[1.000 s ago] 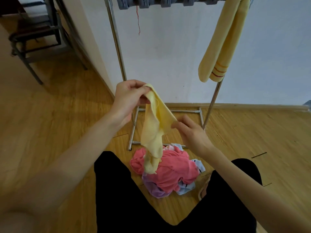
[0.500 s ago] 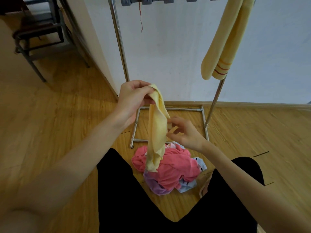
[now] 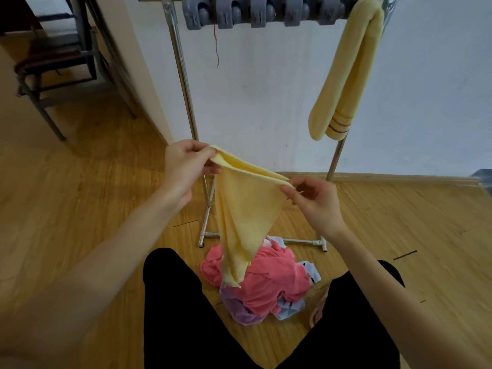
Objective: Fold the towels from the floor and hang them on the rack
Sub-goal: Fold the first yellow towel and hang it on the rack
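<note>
Yellow towel (image 3: 239,209) hangs between our hands above the floor pile (image 3: 261,286): our left hand (image 3: 186,166) pinches one top corner in its grip, our right hand (image 3: 314,201) the other, fingers clamped on cloth. Behind stands the rack (image 3: 183,75), a folded yellow towel (image 3: 346,75) draped over it.

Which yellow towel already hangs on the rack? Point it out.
The striped yellow towel draped over the rack's top right. The plain yellow towel is stretched between both hands.

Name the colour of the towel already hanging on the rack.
Pale yellow towel with red-orange stripes near one end; head view.
</note>
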### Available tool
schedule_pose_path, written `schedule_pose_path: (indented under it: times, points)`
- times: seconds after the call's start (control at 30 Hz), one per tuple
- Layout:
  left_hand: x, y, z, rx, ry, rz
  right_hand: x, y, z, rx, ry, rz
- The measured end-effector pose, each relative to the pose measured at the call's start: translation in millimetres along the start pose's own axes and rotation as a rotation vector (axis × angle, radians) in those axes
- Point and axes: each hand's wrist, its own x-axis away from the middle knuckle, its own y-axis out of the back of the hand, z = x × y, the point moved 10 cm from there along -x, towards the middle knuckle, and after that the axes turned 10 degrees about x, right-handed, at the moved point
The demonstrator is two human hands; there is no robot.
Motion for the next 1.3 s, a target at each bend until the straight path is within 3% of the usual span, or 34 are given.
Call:
schedule_pose_path:
  times: [0.13,0.3,0.47,0.73,0.83,0.97,1.3]
  points:
    - [-7,1,-10,-0.219,-0.081,0.008,-13,21,21,0.054,0.064,-0.057]
    - [-7,-12,-58,-0.575,-0.409,0.005,-29,47,56,0.142,0.185,-0.18]
    - [2,-34,-110,-0.619,-0.65,0.017,-34,77,98,0.214,0.355,-0.349]
    - [0,-65,-137,-0.742,-0.715,0.192,-41,107,111,0.143,0.328,-0.424]
    - [0,-79,-119,-0.801,-0.653,0.322,-38,108,104,0.186,0.324,-0.413]
    - [10,-97,-86,-0.677,-0.482,0.588,-32,108,90,0.202,0.303,-0.406]
    - [64,-138,-49,-0.822,-0.519,1.121,-29,100,77,0.362,0.267,-0.384]
